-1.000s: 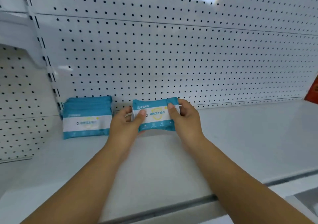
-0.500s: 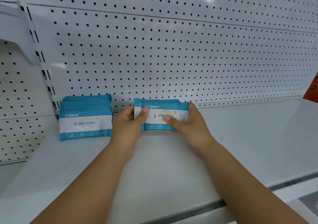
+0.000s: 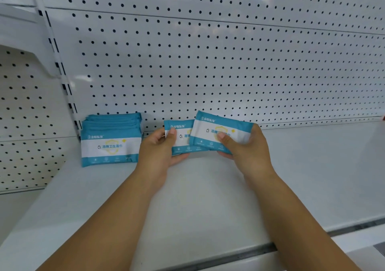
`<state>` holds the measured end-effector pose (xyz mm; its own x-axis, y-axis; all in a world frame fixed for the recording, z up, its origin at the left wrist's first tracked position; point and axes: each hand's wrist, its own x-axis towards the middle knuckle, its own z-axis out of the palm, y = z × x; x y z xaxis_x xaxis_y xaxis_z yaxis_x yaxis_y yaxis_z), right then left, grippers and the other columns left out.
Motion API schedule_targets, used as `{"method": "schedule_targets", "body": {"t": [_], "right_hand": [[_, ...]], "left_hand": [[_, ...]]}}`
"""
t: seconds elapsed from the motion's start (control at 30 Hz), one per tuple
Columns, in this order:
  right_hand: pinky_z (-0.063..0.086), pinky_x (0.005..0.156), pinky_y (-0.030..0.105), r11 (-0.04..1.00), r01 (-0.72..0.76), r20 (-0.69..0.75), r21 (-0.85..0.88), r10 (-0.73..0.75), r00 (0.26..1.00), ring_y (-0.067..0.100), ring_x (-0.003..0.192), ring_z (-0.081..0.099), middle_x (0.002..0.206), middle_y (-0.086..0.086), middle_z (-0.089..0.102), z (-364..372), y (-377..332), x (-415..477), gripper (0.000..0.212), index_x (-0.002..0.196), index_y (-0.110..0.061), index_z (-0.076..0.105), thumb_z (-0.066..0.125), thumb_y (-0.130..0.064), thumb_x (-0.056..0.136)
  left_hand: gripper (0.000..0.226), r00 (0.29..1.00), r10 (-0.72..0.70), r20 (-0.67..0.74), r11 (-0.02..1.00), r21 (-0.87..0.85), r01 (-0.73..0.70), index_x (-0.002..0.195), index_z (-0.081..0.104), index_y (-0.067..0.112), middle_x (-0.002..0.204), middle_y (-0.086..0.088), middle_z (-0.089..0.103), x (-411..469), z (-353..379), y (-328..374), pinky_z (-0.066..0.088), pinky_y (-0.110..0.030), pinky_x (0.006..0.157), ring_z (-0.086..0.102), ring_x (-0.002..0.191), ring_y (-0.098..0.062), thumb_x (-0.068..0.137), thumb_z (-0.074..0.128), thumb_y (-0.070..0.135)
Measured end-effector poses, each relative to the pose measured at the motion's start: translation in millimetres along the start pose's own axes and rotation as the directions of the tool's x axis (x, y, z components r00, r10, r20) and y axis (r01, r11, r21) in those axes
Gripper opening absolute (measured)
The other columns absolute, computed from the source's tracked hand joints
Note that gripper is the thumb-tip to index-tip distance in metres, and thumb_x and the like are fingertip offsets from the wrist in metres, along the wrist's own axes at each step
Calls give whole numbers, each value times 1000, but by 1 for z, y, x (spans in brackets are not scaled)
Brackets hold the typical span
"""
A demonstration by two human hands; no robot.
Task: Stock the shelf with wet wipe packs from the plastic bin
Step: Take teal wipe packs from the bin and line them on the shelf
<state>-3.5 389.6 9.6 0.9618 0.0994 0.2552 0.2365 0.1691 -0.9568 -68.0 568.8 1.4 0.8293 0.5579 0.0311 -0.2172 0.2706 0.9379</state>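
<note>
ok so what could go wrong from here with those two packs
1. The right pack overlaps the left pack, and each is held at one end only. One could slip from the right hand onto the shelf.
2. The left hand is close to the row of packs; a nudge might topple it.

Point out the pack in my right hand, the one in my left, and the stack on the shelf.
Right-hand pack (image 3: pixel 225 122): head view, blue top edge.
Left-hand pack (image 3: pixel 180 124): head view, blue top edge.
Shelf stack (image 3: pixel 110 148): head view, front pack's white band.
</note>
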Motion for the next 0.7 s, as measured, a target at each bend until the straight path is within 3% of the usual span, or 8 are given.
{"method": "schedule_targets", "body": {"t": [0.33,0.4,0.57,0.63,0.7], "right_hand": [[63,64,29,995,16,-134,94,-4,991,13,92,73,109,-2,68,-5,-6,2,49,121,-15,54,82,-6,83],[63,70,31,996,27,-88,83,-19,996,14,94,74,111,-1,70,-5,-4,2,47,120,-16,56,83,-9,82],[56,92,33,955,106,99,-276,-82,992,15,107,66,119,0,66,5,10,-4,46,112,-23,61,89,-26,76],[57,90,31,949,97,141,-300,-57,988,14,106,67,119,1,65,7,10,-5,47,113,-21,60,89,-26,76],[59,76,22,975,52,172,-215,-15,985,10,97,71,111,-3,71,8,6,-8,47,113,-19,60,89,-21,76]], "left_hand": [[11,998,-43,-37,998,-53,41,103,70,13,107,-7,74,2,2,4,64,-45,79,75,97,-23,101,63,21],[11,997,-65,-43,995,-76,62,100,70,14,107,-8,74,2,2,5,64,-46,79,75,99,-26,102,61,21],[22,993,-94,72,995,25,93,109,72,17,117,-9,75,-3,5,5,61,-51,88,74,106,-27,103,59,33],[39,980,-110,166,992,77,98,116,72,14,116,-8,77,-7,6,8,58,-52,95,73,108,-26,93,65,45],[52,970,-107,216,989,128,81,120,71,14,115,-7,77,-10,1,11,57,-52,98,73,110,-25,80,72,47]]}}
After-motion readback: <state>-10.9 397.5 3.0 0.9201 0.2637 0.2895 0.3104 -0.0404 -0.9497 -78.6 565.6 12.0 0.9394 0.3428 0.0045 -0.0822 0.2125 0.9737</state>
